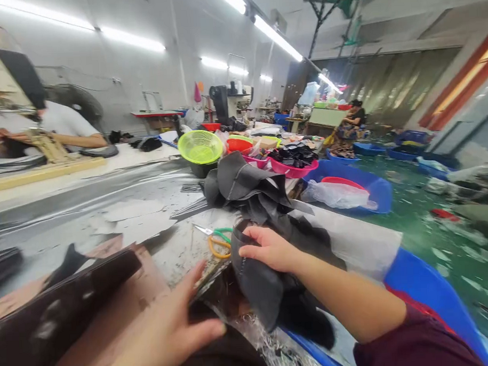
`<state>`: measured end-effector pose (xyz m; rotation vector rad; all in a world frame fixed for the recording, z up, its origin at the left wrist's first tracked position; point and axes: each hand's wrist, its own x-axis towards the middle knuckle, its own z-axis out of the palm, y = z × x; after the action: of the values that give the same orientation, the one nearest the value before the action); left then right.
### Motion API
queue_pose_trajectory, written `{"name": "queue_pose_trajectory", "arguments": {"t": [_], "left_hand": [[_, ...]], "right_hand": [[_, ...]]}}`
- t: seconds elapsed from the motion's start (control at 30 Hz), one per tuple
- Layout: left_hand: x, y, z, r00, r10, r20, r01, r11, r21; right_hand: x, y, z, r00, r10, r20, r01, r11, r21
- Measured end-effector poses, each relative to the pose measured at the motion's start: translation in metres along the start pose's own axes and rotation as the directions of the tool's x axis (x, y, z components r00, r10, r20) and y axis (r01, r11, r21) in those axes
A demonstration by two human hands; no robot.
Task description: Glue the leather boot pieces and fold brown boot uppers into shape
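Observation:
My right hand (270, 249) grips a dark grey leather piece (258, 286) with a stitched seam, thumb and fingers pinched on its upper edge. The piece hangs over the table's front edge. My left hand (184, 318) is nearer to me, thumb and fingers spread, holding nothing. Scissors (217, 240) with one green and one orange handle lie on the worktable (178, 254), just left of the held piece. Beyond them rises a heap of similar grey leather pieces (244, 177).
A yellow-green basket (200, 147) and a pink tray (293, 168) of dark pieces stand farther back. Blue tubs (348, 182) sit on the green floor at right. At left, a person in a white shirt (68, 122) works at a sewing machine (46, 136).

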<state>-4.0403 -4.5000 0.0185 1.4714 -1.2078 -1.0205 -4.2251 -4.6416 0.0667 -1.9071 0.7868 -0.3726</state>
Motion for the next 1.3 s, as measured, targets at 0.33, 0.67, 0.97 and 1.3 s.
{"name": "queue_pose_trajectory", "arguments": {"t": [0.33,0.67,0.97,1.3], "left_hand": [[0.012,0.063,-0.063,0.975,-0.057,-0.214,-0.077,0.819,-0.569],[0.025,0.056,-0.079,0.93,-0.101,-0.354,-0.077,0.887,-0.455],[0.012,0.05,-0.054,0.894,-0.121,-0.43,-0.145,0.832,-0.535],[-0.003,0.048,-0.058,0.886,-0.068,-0.458,-0.255,0.754,-0.605]], "right_hand": [[0.06,-0.056,-0.023,0.801,-0.488,-0.346,0.481,0.869,-0.114],[0.053,-0.095,-0.002,0.738,-0.591,0.326,0.658,0.736,-0.156],[0.069,-0.129,0.03,0.71,-0.552,0.438,0.699,0.476,-0.534],[0.068,-0.109,0.068,0.668,-0.74,0.082,0.603,0.474,-0.641]]}}
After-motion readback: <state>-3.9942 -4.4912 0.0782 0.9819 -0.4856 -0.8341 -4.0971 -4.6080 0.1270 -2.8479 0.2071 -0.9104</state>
